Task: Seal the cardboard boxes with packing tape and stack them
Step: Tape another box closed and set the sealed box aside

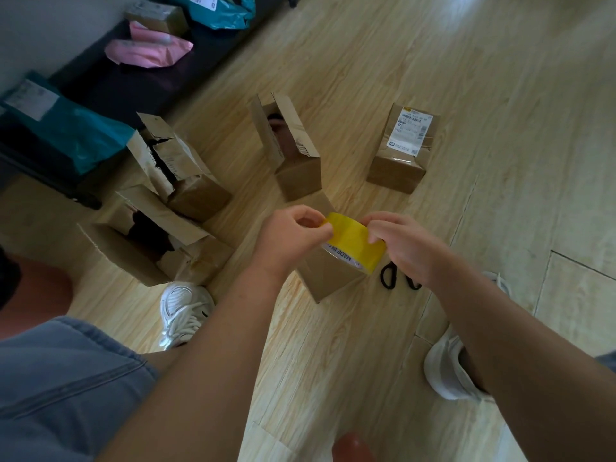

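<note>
In the middle of the frame both hands hold a yellow roll of packing tape [356, 243] just above a small cardboard box [328, 276] that stands on the wooden floor [366, 61]. The left hand [293, 235] has its fingers [311, 216] curled in, thumb and fingertips pinching at the roll's upper left edge. The right hand [400, 245] grips the roll from the right side, fingers bent over its outer face.

A pair of black-handled scissors [388, 278] lies on the floor just right of that box, partly hidden by the right wrist. Further up the frame stand three boxes with open flaps: one at centre [290, 151], one to its left [180, 168], and a larger one at lower left [156, 248]. At upper right is a closed box with a white shipping label [400, 155], well apart from the others.

White shoes show at lower left [183, 311] and lower right [448, 368]. Teal [76, 128] and pink [150, 50] mailing bags lie along the upper left.
</note>
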Demonstrator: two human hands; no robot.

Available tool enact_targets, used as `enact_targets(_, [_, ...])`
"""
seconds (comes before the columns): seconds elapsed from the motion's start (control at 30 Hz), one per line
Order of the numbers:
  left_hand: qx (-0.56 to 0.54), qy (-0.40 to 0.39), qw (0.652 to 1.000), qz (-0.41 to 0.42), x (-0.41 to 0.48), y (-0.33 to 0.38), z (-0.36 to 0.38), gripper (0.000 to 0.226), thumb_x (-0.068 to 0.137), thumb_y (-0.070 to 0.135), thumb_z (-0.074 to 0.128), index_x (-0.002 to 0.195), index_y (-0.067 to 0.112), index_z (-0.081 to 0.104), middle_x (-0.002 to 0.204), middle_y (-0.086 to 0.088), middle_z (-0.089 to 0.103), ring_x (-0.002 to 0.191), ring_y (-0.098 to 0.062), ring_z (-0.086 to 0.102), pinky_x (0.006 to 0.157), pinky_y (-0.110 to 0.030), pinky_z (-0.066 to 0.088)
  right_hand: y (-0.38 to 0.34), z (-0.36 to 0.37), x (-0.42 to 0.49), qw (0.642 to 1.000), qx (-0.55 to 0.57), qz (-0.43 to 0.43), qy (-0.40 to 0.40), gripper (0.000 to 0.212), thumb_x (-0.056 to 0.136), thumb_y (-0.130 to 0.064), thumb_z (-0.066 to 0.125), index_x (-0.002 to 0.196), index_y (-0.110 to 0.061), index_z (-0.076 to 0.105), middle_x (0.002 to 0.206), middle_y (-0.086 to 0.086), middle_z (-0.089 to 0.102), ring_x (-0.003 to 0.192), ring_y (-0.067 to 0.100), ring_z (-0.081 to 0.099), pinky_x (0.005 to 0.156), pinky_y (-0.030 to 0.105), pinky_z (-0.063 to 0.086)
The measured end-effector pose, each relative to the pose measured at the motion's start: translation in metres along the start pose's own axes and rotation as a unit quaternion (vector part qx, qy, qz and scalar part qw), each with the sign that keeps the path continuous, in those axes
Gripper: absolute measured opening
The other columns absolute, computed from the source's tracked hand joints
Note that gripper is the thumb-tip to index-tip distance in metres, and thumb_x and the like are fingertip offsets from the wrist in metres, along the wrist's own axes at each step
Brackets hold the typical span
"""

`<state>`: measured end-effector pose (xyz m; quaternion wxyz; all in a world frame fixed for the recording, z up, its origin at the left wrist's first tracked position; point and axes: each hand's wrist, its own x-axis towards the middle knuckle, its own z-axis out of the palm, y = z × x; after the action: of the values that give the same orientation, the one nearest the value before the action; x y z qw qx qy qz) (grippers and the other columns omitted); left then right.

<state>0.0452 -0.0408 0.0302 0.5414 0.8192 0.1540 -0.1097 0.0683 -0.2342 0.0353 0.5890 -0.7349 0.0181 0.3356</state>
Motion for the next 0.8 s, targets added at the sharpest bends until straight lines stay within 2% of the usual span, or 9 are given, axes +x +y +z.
enact_targets(0.1, [-0.018, 0.004, 1.0, -0.004, -0.001, -0.002, -0.004, 0.009, 0.078, 0.016, 0.073, 0.081, 0.023, 0.076, 0.081, 0.002, 0.074, 0.082, -0.019, 0.072, 0.082, -0.043, 0.061, -0.002, 0.001, -0.002, 1.0, 0.009, -0.002, 0.006, 0.028, 0.067, -0.021, 0.05, 0.082, 0.002, 0.051, 0.082, 0.011, 0.043, 0.082, 0.025, 0.042, 0.077, 0.043, 0.033])
enact_targets(0.2, [-0.063, -0.004, 0.998, -0.009, -0.003, 0.0, -0.006, 0.008, 0.088, 0.014, 0.069, 0.086, 0.021, 0.074, 0.088, -0.003, 0.074, 0.086, -0.023, 0.071, 0.079, -0.035, 0.061, -0.003, 0.001, -0.001, 1.0, 0.011, -0.003, 0.029, 0.018, 0.067, -0.02, 0.05, 0.074, -0.003, 0.05, 0.077, 0.011, 0.043, 0.078, 0.025, 0.042, 0.078, 0.044, 0.033])
enact_targets(0.3, [-0.145, -0.042, 0.986, -0.077, -0.006, 0.004, -0.002, 0.011, 0.096, 0.033, 0.059, 0.099, 0.025, 0.068, 0.099, 0.001, 0.068, 0.098, -0.018, 0.065, 0.083, -0.03, 0.054, -0.005, 0.007, -0.001, 0.995, 0.101, -0.001, 0.018, 0.005, 0.078, -0.01, 0.044, 0.073, -0.01, 0.047, 0.073, 0.006, 0.042, 0.073, 0.021, 0.042, 0.077, 0.038, 0.034])
enact_targets(0.4, [-0.187, -0.086, 0.966, -0.157, -0.004, 0.002, 0.002, 0.035, 0.095, 0.058, 0.049, 0.111, 0.029, 0.06, 0.108, 0.002, 0.067, 0.106, -0.018, 0.063, 0.097, -0.036, 0.048, -0.004, 0.009, 0.002, 0.99, 0.139, 0.006, -0.004, 0.022, 0.087, 0.002, 0.035, 0.076, -0.012, 0.047, 0.071, -0.001, 0.044, 0.071, 0.013, 0.043, 0.075, 0.033, 0.035])
enact_targets(0.5, [-0.128, -0.064, 0.986, -0.09, -0.001, -0.007, 0.005, 0.044, 0.096, 0.062, 0.044, 0.114, 0.025, 0.061, 0.102, 0.005, 0.068, 0.104, -0.015, 0.063, 0.09, -0.032, 0.046, -0.006, 0.013, 0.005, 0.995, 0.099, 0.024, -0.002, 0.003, 0.08, -0.013, 0.049, 0.078, -0.013, 0.052, 0.079, 0.004, 0.043, 0.078, 0.017, 0.043, 0.079, 0.034, 0.035])
enact_targets(0.57, [-0.059, -0.05, 0.997, -0.024, -0.001, -0.009, 0.007, 0.064, 0.084, 0.075, 0.046, 0.122, 0.025, 0.06, 0.105, 0.005, 0.068, 0.105, -0.017, 0.063, 0.086, -0.033, 0.048, -0.004, 0.014, 0.008, 0.995, 0.085, 0.041, 0.026, 0.006, 0.081, -0.019, 0.058, 0.076, -0.016, 0.06, 0.082, 0.003, 0.048, 0.083, 0.019, 0.047, 0.084, 0.036, 0.037])
enact_targets(0.6, [-0.013, -0.036, 0.999, -0.002, 0.0, -0.01, 0.009, 0.072, 0.076, 0.082, 0.044, 0.123, 0.029, 0.058, 0.107, 0.005, 0.067, 0.107, -0.019, 0.063, 0.089, -0.038, 0.05, -0.002, 0.015, 0.009, 0.994, 0.089, 0.047, 0.035, 0.007, 0.083, -0.021, 0.06, 0.077, -0.019, 0.063, 0.084, 0.003, 0.053, 0.085, 0.019, 0.051, 0.086, 0.035, 0.04])
enact_targets(0.7, [0.091, -0.011, 0.995, 0.044, 0.0, -0.004, 0.014, 0.077, 0.068, 0.084, 0.035, 0.124, 0.034, 0.054, 0.112, 0.006, 0.064, 0.108, -0.02, 0.06, 0.101, -0.05, 0.043, 0.0, 0.016, 0.01, 0.991, 0.113, 0.066, 0.02, 0.022, 0.081, -0.027, 0.059, 0.098, -0.017, 0.067, 0.101, 0.009, 0.066, 0.102, 0.026, 0.065, 0.097, 0.039, 0.051])
enact_targets(0.8, [0.069, -0.019, 0.997, 0.037, -0.002, 0.001, 0.013, 0.082, 0.067, 0.081, 0.038, 0.13, 0.029, 0.053, 0.115, 0.003, 0.064, 0.107, -0.019, 0.061, 0.097, -0.046, 0.048, -0.003, 0.017, 0.008, 0.99, 0.116, 0.078, 0.031, 0.027, 0.079, -0.022, 0.057, 0.103, -0.014, 0.067, 0.116, 0.017, 0.065, 0.117, 0.035, 0.061, 0.102, 0.051, 0.05])
